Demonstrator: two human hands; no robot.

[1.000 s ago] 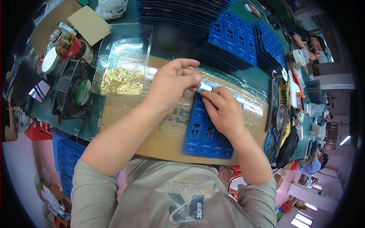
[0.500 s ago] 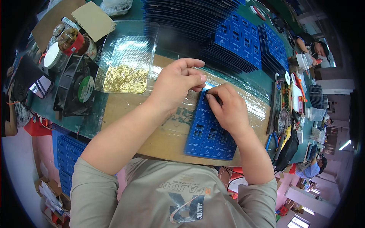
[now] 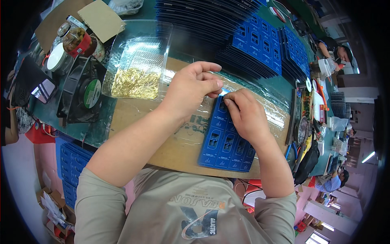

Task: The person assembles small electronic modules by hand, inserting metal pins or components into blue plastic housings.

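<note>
Blue panel board (image 3: 225, 142) lies flat on the plastic-covered cardboard (image 3: 134, 134) at the counter's near edge. Left hand (image 3: 191, 87) and right hand (image 3: 243, 116) meet at its far end, both grips pinched nearly closed; whether either holds anything cannot be told. Judgement: steady the board, work with fingertips only. Tray of brass pins (image 3: 136, 83) sits near the left hand.
</note>
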